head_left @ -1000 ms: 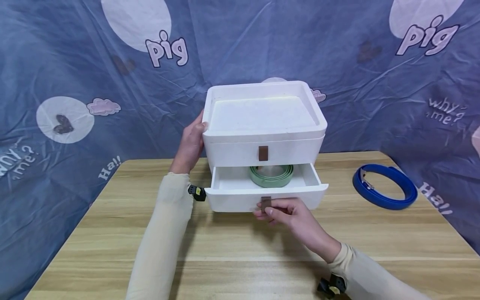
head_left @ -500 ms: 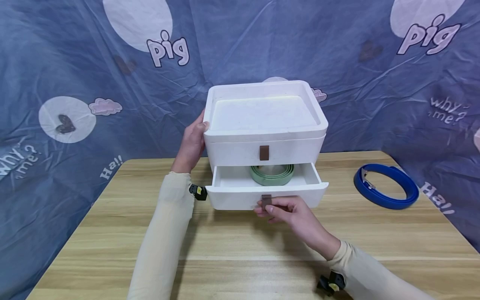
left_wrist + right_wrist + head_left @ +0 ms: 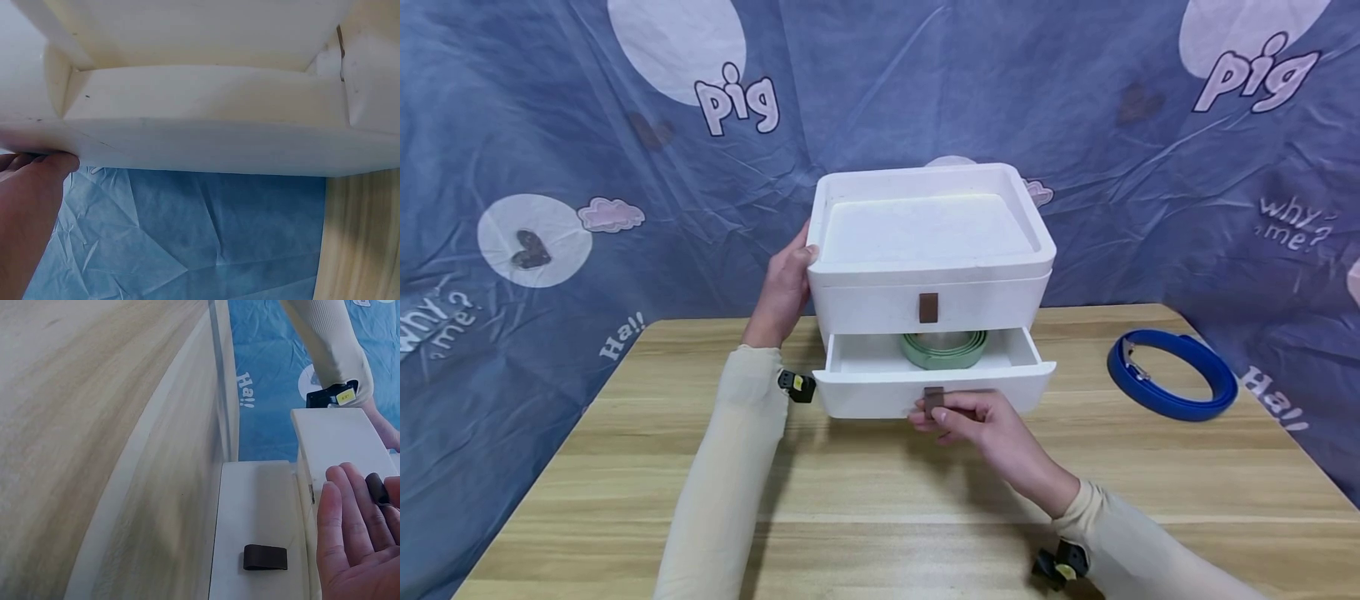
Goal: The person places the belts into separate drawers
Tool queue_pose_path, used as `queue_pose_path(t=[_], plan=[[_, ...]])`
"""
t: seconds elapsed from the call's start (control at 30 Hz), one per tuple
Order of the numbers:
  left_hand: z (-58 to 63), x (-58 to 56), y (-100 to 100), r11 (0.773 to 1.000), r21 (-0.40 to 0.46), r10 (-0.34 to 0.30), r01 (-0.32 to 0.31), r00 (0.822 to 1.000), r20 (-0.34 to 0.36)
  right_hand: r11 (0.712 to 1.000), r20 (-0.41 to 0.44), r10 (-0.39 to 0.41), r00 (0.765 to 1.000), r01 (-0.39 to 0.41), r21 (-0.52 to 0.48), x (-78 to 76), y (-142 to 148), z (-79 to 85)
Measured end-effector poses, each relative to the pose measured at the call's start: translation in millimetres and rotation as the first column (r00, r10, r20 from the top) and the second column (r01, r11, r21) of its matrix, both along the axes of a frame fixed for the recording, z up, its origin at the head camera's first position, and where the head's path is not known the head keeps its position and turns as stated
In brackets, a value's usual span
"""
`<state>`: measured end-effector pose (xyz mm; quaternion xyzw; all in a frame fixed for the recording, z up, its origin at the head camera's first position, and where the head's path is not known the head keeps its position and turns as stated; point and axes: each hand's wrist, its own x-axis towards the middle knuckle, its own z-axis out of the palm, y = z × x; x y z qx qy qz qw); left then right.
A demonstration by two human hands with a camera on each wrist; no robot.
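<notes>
A white drawer unit (image 3: pixel 925 304) stands at the back of the table with one lower drawer (image 3: pixel 865 400) pulled partly out. Inside that drawer lies a coiled green belt (image 3: pixel 943 358), its rear part hidden under the drawer above. My left hand (image 3: pixel 782 287) holds the unit's left side, thumb at the top front corner. In the left wrist view the thumb (image 3: pixel 62 164) presses on the white edge. Between thumb and fingers, my right hand (image 3: pixel 1000 433) pinches the open drawer's brown pull tab (image 3: pixel 933 403). Its other fingers are extended in the right wrist view.
A coiled blue belt (image 3: pixel 1172 400) with a metal buckle lies on the wooden table (image 3: pixel 865 517) to the right. Another drawer (image 3: pixel 262 512) with a brown tab (image 3: pixel 265 557) sits closed below the open one. A printed blue cloth (image 3: pixel 880 75) hangs behind.
The open drawer has slid slightly inward, with my right hand still pinching its tab. My left hand keeps its place on the unit's side.
</notes>
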<state>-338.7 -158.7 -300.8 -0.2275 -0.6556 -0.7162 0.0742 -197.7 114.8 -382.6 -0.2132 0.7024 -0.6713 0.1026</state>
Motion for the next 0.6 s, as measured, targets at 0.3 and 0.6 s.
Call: queue_pose_path(t=[0.3,0.6], plan=[[-1.3,-2.0,-0.4,1.0,-0.006,0.004,-0.004,1.0,-0.004,1.0,0.016,-0.007,1.0,0.007,-0.004,-1.1,-0.1,-0.1],[0.4,0.6,0.0,1.0,-0.007,0.011,-0.011,1.0,0.0,1.0,0.008,-0.009,1.0,0.009,0.001,-2.6,-0.6,0.4]])
